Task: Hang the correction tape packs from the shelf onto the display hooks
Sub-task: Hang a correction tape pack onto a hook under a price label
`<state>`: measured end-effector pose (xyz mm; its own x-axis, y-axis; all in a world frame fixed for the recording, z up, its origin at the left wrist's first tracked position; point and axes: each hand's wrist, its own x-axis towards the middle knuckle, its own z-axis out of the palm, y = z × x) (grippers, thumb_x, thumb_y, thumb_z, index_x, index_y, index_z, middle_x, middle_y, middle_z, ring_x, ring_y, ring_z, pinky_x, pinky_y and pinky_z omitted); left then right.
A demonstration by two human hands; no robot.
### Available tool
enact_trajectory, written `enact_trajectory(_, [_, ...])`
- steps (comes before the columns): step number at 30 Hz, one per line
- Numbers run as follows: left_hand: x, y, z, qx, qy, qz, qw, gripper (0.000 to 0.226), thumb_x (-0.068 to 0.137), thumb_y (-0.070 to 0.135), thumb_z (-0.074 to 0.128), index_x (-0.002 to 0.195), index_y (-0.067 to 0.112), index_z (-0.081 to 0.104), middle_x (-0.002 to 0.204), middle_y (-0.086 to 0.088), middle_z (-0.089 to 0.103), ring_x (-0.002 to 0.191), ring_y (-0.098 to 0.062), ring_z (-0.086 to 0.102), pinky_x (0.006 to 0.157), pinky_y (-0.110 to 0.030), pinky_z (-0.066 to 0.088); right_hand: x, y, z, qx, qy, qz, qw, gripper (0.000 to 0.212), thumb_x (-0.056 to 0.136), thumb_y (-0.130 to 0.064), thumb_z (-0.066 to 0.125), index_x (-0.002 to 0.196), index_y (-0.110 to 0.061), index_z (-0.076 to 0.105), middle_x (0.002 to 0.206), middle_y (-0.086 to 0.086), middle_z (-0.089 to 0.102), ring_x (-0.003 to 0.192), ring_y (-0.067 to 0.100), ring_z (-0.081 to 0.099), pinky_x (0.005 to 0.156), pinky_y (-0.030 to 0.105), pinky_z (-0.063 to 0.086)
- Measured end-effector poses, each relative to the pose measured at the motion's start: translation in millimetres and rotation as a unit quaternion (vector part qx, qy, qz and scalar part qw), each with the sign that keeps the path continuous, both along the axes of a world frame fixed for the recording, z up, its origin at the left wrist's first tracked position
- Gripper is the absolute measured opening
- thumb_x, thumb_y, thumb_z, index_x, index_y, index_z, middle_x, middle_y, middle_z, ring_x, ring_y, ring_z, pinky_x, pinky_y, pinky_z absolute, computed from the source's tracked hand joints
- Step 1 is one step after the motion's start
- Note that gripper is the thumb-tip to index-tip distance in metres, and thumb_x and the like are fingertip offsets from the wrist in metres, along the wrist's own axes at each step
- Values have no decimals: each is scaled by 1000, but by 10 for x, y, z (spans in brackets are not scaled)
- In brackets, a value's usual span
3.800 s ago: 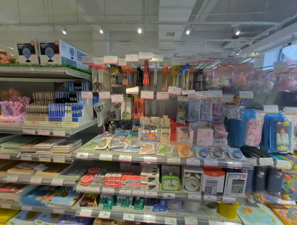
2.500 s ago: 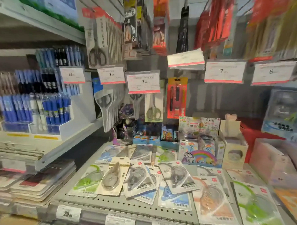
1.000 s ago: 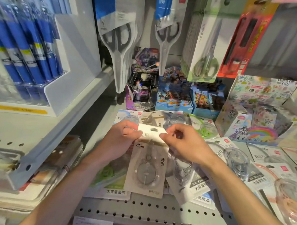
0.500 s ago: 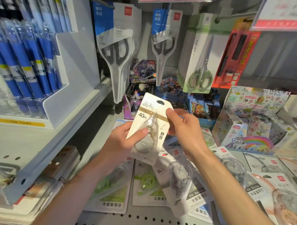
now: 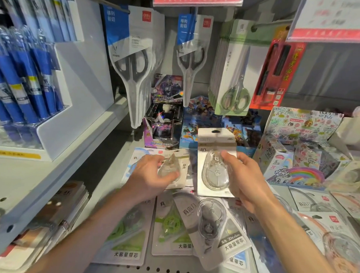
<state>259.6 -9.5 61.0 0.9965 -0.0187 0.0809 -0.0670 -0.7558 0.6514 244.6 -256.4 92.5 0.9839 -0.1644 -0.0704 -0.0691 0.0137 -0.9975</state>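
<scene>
At frame centre the 40 m correction tape pack (image 5: 216,164) has passed to the right hand (image 5: 245,177) alone, pinched upright, freeing the left hand (image 5: 151,176) to close on a second pack (image 5: 174,168) lying on the shelf (image 5: 170,271).

Glossy clear plastic blister on matt white card pack (image 5: 215,170); perforated grey metal shelf (image 5: 170,271).

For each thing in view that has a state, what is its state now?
Right hand: holding white-carded correction tape pack marked 40m, upright, off the shelf.
Left hand: gripping second clear-blister correction tape pack, low over the shelf.
Green-reel correction tape packs: lying flat on perforated grey shelf.
Scissors packs: hanging on hooks.
</scene>
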Motion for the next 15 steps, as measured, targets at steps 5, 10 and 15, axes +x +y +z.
enact_trajectory(5, [74,-111,-42,55,11,18,998,62,80,67,73,117,19,64,119,-5,55,124,-25,52,100,-33,41,-11,-23,-60,36,8,15,999,19,99,-33,69,109,-17,67,93,-8,83,84,2,77,70,23,51])
enact_trajectory(10, [55,-113,36,10,10,32,999,56,74,62,77,60,24,39,69,6,40,71,-17,48,56,-32,30,-23,-17,-65,43,16,12,999,19,101,-31,66,109,-14,70,86,-11,82,80,2,75,62,15,52])
enact_trajectory(15, [-23,-38,130,-85,-11,1,996,71,53,79,69,105,33,57,94,15,51,81,-2,52,71,-25,40,-53,19,10,43,32,-3,999,32,102,-31,64,122,-7,69,112,8,80,95,16,72,78,29,52])
